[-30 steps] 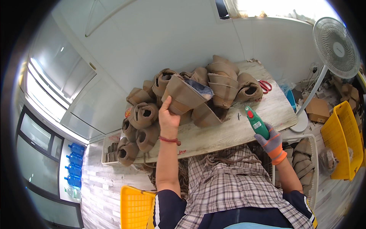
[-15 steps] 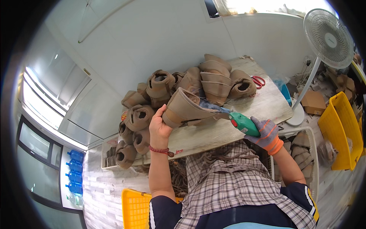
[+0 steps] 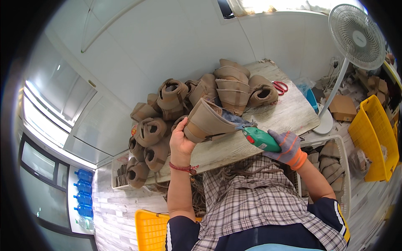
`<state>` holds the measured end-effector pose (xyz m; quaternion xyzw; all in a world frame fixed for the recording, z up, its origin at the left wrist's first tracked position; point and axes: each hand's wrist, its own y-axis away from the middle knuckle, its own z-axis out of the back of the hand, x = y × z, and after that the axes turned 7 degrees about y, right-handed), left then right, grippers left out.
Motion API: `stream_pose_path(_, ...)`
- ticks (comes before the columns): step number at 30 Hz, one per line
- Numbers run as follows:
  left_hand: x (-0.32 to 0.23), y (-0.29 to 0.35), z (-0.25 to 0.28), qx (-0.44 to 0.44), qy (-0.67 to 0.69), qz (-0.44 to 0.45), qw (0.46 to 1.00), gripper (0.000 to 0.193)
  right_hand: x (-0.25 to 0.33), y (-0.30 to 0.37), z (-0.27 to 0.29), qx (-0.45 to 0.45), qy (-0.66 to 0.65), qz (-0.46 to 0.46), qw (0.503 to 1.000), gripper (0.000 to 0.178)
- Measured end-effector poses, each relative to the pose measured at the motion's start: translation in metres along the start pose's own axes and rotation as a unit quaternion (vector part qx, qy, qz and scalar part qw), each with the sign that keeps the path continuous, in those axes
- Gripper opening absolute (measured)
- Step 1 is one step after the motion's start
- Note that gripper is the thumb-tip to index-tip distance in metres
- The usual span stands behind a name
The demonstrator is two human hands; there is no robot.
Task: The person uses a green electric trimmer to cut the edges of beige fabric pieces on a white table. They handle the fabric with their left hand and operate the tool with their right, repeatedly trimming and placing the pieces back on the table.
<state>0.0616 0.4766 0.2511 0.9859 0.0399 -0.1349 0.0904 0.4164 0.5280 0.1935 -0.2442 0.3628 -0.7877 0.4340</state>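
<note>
My bare left hand (image 3: 181,141), a red bracelet at its wrist, holds a tan, cup-shaped padded fabric piece (image 3: 204,125) by its left side. The piece is tilted, and its opening shows a fuzzy dark blue-grey lining (image 3: 229,116). In a grey and orange work glove, my right hand (image 3: 289,149) is wrapped round a green handheld power cutter (image 3: 266,140) with a red button. The cutter's front end meets the right rim of the piece, where a dark frayed bit shows. Exactly how the blade touches the edge is too small to tell.
Similar tan pieces (image 3: 150,131) are heaped at the table's left and back, some nested in a stack (image 3: 233,90). Red-handled scissors (image 3: 279,88) lie on the worn wooden table (image 3: 293,113). Right of it stand a white fan (image 3: 344,79), a bin of pieces (image 3: 344,175) and a yellow crate (image 3: 372,138).
The cutter and my right hand have moved slightly left against the piece's rim. A dark frayed bit now sticks up by the cutter's tip. The whole view has shifted a little.
</note>
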Motion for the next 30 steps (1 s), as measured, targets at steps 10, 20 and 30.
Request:
stream_pose_path(10, 0.045, 0.016, -0.014, 0.108, -0.055, -0.103, 0.987, 0.042, 0.015, -0.012, -0.003, -0.004, -0.082, -0.079, 0.994, 0.064)
stream_pose_path(20, 0.069, 0.025, 0.005, 0.192, -0.259, -0.191, 0.927, 0.034, 0.033, -0.026, -0.001, 0.029, -0.289, -0.199, 0.936, 0.057)
stream_pose_path(30, 0.07, 0.017, 0.037, 0.202, -0.672, -0.321, 0.637, 0.027, 0.038, -0.023, -0.008, 0.062, -0.414, -0.344, 0.841, 0.058)
